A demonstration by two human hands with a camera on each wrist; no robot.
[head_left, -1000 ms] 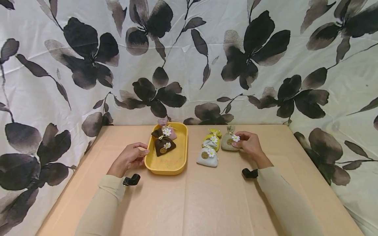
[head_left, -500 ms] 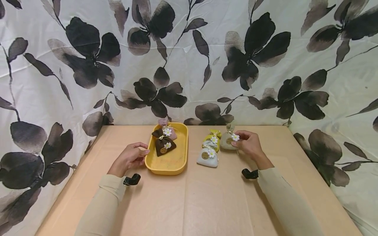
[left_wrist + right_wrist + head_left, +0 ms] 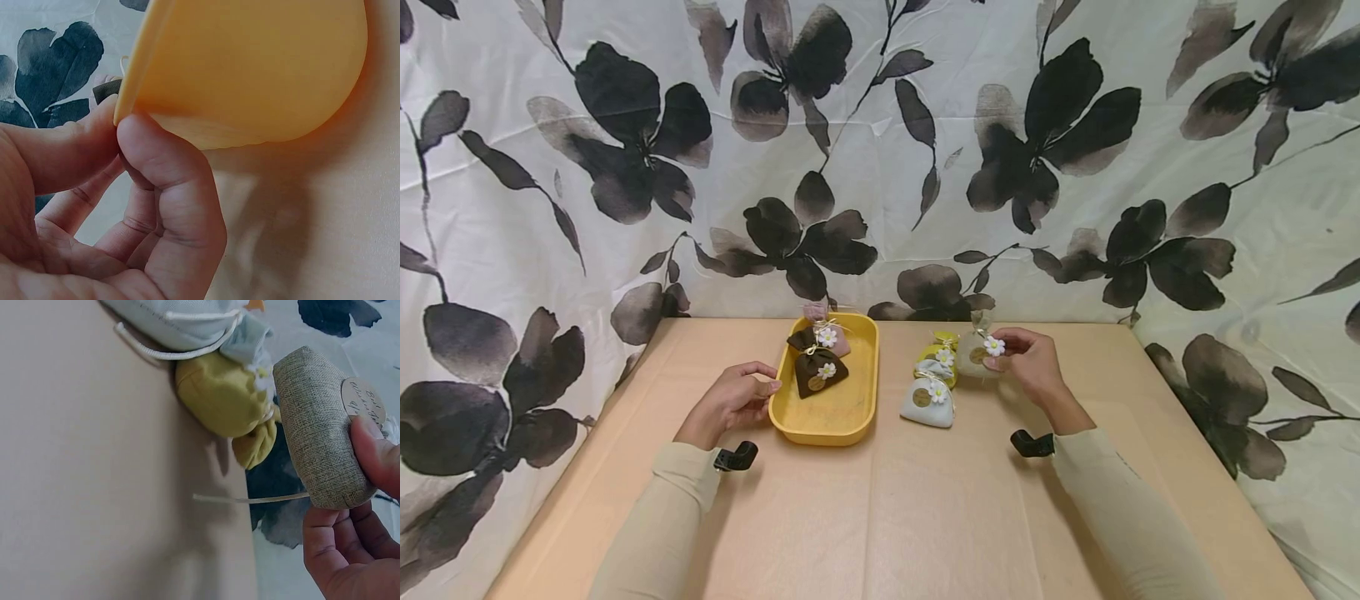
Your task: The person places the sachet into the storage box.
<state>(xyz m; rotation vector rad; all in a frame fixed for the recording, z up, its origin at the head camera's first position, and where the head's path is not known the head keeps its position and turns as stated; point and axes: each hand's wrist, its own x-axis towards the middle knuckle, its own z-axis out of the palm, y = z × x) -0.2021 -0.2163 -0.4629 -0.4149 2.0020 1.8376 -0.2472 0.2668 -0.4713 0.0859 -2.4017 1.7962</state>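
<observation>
My left hand [image 3: 741,398] pinches the left rim of a yellow tray [image 3: 823,435] between thumb and fingers, as the left wrist view shows. Inside the tray lie a dark brown drawstring pouch [image 3: 811,382] and, behind it, a pink one [image 3: 841,342], each with a white flower. My right hand [image 3: 1033,367] grips a grey-green drawstring pouch [image 3: 319,431] with a round tag, thumb on its face, fingers behind. In the right wrist view it hangs over the table, its cord dangling. Left of it, a pale blue pouch [image 3: 925,408] leans against a yellow pouch [image 3: 953,367].
The light wooden table [image 3: 880,517] ends at the back against a white cloth [image 3: 910,183] printed with dark flowers. A black wrist camera [image 3: 736,457] sits on the left wrist, another black camera [image 3: 1032,443] on the right.
The right hand has shifted slightly left and lifted the grey-green pouch closer to the yellow one. The left hand and tray have stayed in place; the head view has tilted a little.
</observation>
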